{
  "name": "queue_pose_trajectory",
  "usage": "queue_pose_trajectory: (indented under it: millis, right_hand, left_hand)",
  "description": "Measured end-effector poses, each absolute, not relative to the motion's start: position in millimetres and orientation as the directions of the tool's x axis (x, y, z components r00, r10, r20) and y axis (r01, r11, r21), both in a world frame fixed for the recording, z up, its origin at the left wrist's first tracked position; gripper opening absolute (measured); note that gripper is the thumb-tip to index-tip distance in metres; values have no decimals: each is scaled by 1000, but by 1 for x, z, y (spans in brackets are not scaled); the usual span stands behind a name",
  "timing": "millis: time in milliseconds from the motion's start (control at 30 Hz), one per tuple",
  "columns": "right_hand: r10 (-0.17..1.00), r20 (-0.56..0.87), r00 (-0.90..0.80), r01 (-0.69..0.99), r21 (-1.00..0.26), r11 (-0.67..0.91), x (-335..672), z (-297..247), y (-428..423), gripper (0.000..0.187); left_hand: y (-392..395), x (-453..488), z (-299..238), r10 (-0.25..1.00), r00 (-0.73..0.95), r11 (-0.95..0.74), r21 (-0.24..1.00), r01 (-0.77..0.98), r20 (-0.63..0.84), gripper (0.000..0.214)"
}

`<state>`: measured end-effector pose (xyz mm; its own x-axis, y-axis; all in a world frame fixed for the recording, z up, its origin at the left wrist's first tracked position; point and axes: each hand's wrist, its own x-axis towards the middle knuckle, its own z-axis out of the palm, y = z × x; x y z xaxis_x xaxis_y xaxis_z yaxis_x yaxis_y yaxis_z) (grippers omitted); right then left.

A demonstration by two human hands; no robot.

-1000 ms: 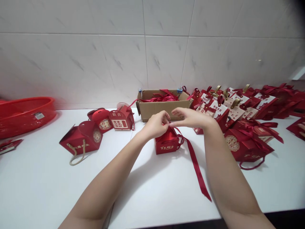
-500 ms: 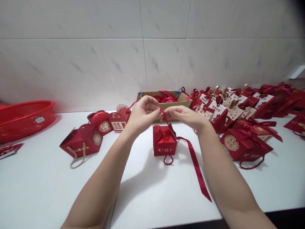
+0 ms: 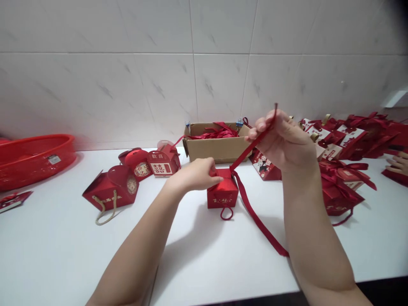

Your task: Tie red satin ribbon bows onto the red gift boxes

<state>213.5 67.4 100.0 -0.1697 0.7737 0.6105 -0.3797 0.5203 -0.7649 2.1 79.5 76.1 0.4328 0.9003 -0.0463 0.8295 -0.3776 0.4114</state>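
A small red gift box [image 3: 223, 197] with gold lettering stands upright on the white table, a red cord loop [image 3: 227, 213] lying at its front. My left hand [image 3: 197, 173] is closed on the box's top left, thumb across the top; its fingertips are partly hidden. Raised above and to the right, my right hand [image 3: 283, 138] pinches a red ribbon [image 3: 253, 144], whose end sticks up past the fingers. The ribbon slants down to the box's upper right edge. From there its other length trails over the table to my right forearm.
Behind the box, a cardboard box [image 3: 219, 148] holds red ribbons. Several red boxes [image 3: 110, 191] stand at left, near a red plastic basin [image 3: 36, 159]. Many finished-looking gift boxes [image 3: 350, 136] crowd the right side. Another person's hand [image 3: 400, 163] shows at the right edge.
My hands were together above the box, holding the ribbon. My right hand has drawn the ribbon up and right; my left has dropped onto the box. Another person's hand has appeared at right.
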Motion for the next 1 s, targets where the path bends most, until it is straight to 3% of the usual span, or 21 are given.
queue_pose_trajectory:
  millis: [133, 233, 367, 467, 567, 633, 700, 800, 1000]
  right_hand:
    - [828, 550, -108, -302, -811, 500, 209, 99, 71, 11]
    - [879, 454, -145, -266, -874, 407, 196, 90, 83, 9]
    - [914, 363, -182, -159, -928, 337, 182, 80, 94, 12]
    - [903, 355, -243, -251, -922, 295, 182, 80, 93, 13]
    - [890, 361, -279, -430, -876, 221, 186, 85, 89, 12]
    - [900, 350, -260, -444, -871, 210, 189, 88, 86, 13]
    - [910, 320, -264, -333, -916, 225, 188, 88, 85, 16]
    - [915, 220, -337, -28, -974, 223, 181, 85, 84, 19]
    - [934, 33, -357, 484, -848, 215, 157, 68, 90, 20]
  left_hand:
    - [89, 2, 67, 906, 394, -346, 270, 899, -153, 37]
    - [92, -3, 68, 909, 388, -337, 278, 899, -151, 37]
    - [94, -5, 68, 903, 395, -331, 311, 891, -170, 52]
    - [95, -4, 67, 916, 369, -308, 312, 899, -158, 55]
    - [94, -9, 71, 913, 370, -294, 351, 889, -173, 42]
    - [93, -16, 76, 896, 399, -310, 370, 876, -194, 31]
    - [93, -22, 80, 880, 426, -331, 371, 868, -211, 22]
    - [93, -27, 84, 864, 440, -329, 387, 861, -243, 19]
    - [93, -27, 86, 846, 411, -265, 401, 877, -340, 25]
